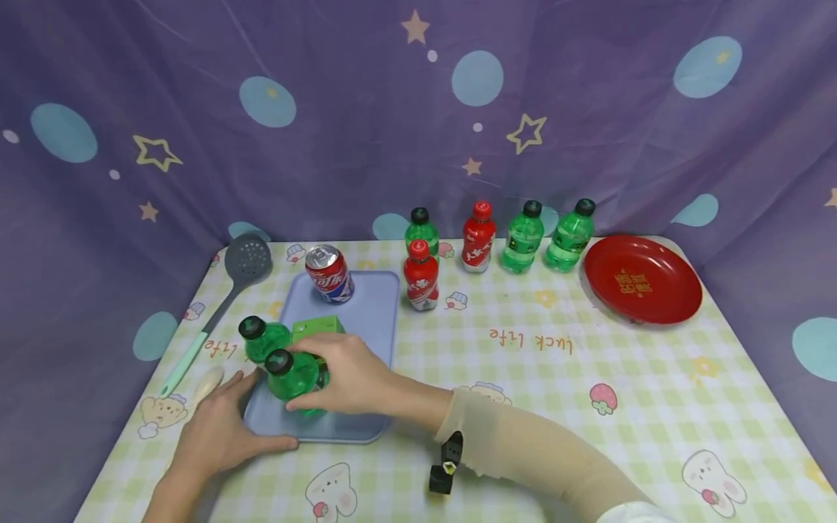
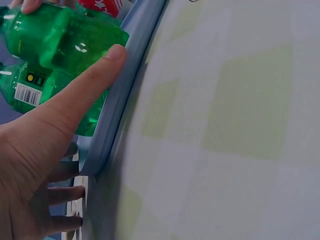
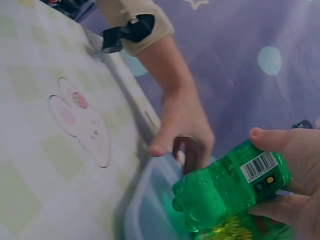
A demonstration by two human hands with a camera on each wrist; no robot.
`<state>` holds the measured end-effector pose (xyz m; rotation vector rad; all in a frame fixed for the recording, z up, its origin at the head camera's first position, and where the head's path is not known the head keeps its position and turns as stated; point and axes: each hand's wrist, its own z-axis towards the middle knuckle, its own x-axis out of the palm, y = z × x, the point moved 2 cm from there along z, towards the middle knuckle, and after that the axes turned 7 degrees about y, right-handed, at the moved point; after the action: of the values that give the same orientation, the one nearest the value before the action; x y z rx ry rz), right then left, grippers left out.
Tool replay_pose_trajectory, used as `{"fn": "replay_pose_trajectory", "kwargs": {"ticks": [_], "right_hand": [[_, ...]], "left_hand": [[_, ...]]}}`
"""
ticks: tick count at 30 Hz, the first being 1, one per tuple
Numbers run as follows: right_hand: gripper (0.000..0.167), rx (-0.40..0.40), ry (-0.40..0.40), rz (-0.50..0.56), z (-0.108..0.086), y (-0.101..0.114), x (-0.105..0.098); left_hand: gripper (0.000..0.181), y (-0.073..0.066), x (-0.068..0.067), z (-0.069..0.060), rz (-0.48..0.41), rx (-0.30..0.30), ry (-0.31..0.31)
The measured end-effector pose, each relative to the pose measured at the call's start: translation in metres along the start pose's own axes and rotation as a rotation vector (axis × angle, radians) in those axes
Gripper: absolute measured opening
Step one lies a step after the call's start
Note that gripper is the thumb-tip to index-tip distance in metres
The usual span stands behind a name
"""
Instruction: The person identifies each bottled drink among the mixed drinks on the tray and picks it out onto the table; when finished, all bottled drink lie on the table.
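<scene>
My right hand grips a green soda bottle with a black cap, over the near-left part of a blue tray. I cannot tell whether its base touches the tray. Just behind and left is a second green bottle. A green carton, partly hidden by my right hand, stands on the tray, and a red-and-blue soda can is at its far end. My left hand touches the tray's near-left corner, thumb straight along the near rim and fingers at the left side.
Along the back stand red bottles and more green bottles. A red plate lies at the back right. Left of the tray are a grey slotted spatula with a mint handle and a cream spoon-like thing, partly behind my left hand.
</scene>
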<state>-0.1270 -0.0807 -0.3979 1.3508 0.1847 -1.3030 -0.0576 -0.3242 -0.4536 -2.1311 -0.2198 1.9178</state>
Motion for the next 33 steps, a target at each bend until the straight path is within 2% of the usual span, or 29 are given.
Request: {"fn": "replay_pose_trajectory", "kwargs": {"ticks": [4,9,13,19,23,27,33], "right_hand": [[0.070,0.014,-0.026,0.048,-0.005,0.000,-0.018],[0.071,0.058,-0.047,0.137,-0.015,-0.004,-0.049],[0.070,0.097,-0.112,0.166,-0.027,-0.011,-0.076],[0.064,0.098,-0.208,0.135,-0.047,-0.029,-0.113],[0.064,0.142,-0.262,0.084,-0.061,-0.041,-0.134],[0.067,0.193,-0.296,0.105,-0.075,-0.053,-0.150],[0.070,0.249,-0.349,0.080,-0.096,-0.069,-0.169]], "left_hand": [[0.147,0.000,0.000,0.000,-0.003,0.000,0.002],[0.147,0.001,0.001,0.003,0.010,-0.016,0.008],[0.148,0.000,0.001,0.004,0.011,-0.039,0.026],[0.149,-0.001,-0.001,0.003,0.020,-0.070,0.050],[0.148,0.000,-0.002,0.001,0.023,-0.075,0.050],[0.148,-0.001,-0.003,0.002,0.023,-0.068,0.039],[0.148,-0.002,-0.003,0.002,0.017,-0.065,0.029]]}}
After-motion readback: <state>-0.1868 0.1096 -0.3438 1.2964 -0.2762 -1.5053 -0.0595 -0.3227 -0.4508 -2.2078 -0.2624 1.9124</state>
